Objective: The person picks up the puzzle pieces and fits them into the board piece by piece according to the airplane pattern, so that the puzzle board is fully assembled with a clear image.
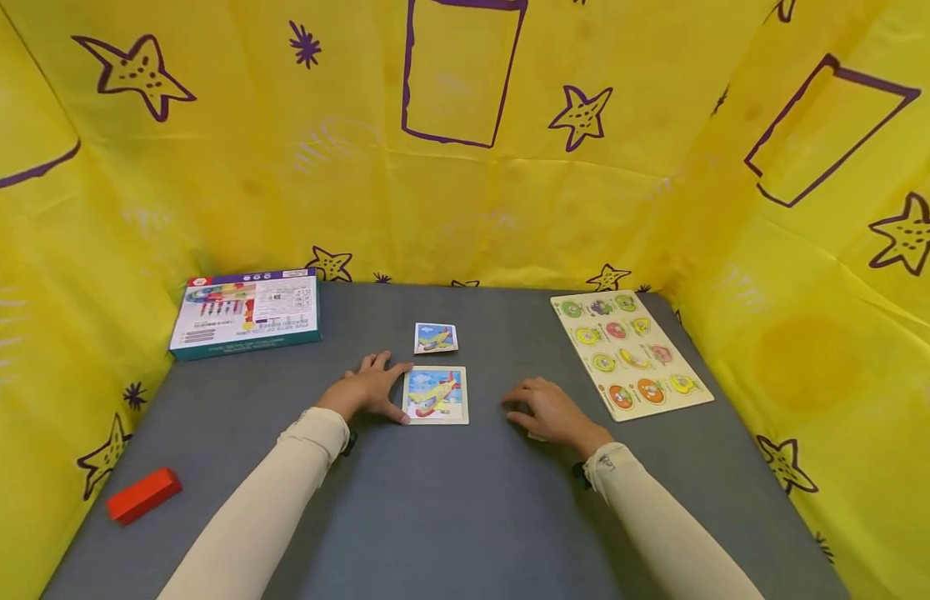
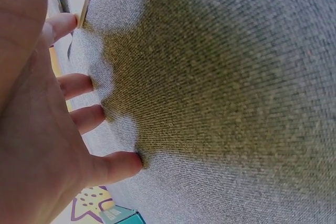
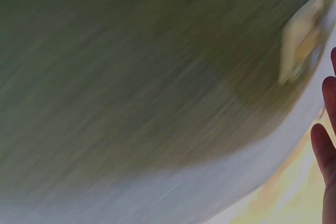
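A square jigsaw puzzle board (image 1: 436, 395) with a yellow airplane picture lies mid-table. Just behind it is a smaller card (image 1: 436, 337) bearing a similar airplane. My left hand (image 1: 371, 390) is spread at the puzzle's left side, its thumb by the near corner and its index finger by the far one. In the left wrist view, a fingertip (image 2: 65, 24) meets the board's edge, while the other fingers reach down to the cloth. To the right of the puzzle, my right hand (image 1: 549, 411) hovers low with fingers loosely bent and holds nothing; its wrist view is blurred.
A wooden fruit puzzle board (image 1: 632, 354) lies at the right. At the back left is a flat toy box (image 1: 247, 312), and a red block (image 1: 144, 495) lies near the left edge. Yellow curtains (image 1: 465, 200) with purple drawings enclose the grey table (image 1: 465, 517).
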Demonstrator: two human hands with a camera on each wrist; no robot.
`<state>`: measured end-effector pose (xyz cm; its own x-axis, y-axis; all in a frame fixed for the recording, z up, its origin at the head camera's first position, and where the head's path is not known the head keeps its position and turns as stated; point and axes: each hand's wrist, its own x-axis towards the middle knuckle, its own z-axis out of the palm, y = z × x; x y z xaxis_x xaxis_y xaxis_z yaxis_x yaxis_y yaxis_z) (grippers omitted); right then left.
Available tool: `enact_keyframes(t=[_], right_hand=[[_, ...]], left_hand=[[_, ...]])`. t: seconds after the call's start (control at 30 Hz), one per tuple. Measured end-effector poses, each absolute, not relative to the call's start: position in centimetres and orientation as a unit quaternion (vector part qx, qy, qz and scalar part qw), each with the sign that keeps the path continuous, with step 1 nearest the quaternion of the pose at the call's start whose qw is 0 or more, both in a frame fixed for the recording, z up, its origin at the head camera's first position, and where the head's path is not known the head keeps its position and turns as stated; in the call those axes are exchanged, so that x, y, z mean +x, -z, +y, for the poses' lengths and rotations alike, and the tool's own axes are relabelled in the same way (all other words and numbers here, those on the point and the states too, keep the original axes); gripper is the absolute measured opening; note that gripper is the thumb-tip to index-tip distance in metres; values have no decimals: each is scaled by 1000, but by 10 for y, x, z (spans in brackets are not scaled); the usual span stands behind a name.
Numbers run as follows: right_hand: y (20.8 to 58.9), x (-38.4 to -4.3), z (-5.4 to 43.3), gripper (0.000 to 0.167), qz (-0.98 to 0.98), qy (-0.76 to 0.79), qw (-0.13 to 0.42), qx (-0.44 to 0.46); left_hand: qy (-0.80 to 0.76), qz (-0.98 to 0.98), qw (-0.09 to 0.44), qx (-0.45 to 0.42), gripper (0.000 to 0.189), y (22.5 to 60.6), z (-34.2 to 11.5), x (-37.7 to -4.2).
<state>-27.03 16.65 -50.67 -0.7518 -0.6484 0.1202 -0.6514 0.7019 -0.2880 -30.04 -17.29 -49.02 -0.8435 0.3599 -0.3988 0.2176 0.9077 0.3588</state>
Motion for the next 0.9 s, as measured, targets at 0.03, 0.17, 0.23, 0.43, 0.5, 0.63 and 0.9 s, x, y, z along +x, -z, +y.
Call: enact_keyframes(t=[0.03,0.17,0.23,0.43,0.5,0.63,0.9], right_hand=[[507,-268,176,25,-924,-161,3,347],[510,-260,205,26,-929,-166,-6,330],[512,-256,215,28,-931,-170,-14,322],[513,-249,222,32,-931,-173,-20,322],[513,-250,219,31,-929,-169,-17,329],[513,-250,215,29,-924,-164,-13,346],[511,-253,207,27,-920,-166,-24,354]], left_hand=[[-150,948,235,154,99,490,-173,-301],[-153,948,234,154,99,490,-174,-303],[-154,947,239,149,99,490,-174,-302],[-147,947,244,151,100,492,-172,-303],[-148,946,246,152,100,493,-174,-303],[-153,944,251,152,99,493,-174,-303],[-152,945,247,153,100,493,-175,-305]])
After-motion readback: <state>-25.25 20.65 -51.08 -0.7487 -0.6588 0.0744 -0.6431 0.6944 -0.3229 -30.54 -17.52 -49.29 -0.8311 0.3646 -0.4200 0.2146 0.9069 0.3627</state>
